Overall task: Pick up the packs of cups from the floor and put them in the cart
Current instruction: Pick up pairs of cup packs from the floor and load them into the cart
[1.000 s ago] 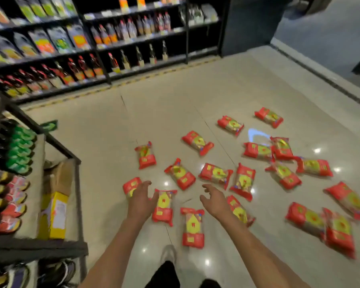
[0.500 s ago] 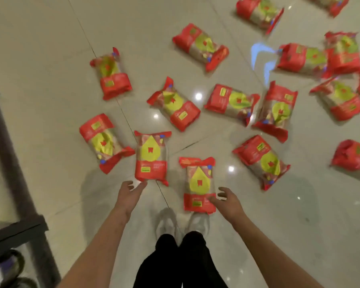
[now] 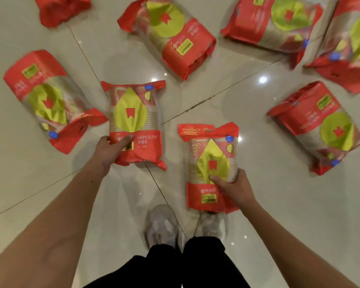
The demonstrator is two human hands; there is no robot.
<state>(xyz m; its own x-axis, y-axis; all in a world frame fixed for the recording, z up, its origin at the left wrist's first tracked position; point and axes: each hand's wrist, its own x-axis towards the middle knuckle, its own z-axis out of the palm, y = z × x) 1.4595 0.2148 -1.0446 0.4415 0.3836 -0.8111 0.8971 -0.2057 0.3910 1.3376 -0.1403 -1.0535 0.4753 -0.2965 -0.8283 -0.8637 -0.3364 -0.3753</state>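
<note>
Head cam looks straight down at glossy floor tiles, bare near the shoes. Left hand has its thumb and fingers curled round one pack of cups; right hand grips another pack the same way. More packs, like one at left and one at right, crowd all around, apart from the held ones.

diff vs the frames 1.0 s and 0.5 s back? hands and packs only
Both hands went down from open above the floor to gripping: the left hand now holds the left pack, the right hand holds the right pack. The other packs, such as the one at far left, lie where they were.
</note>
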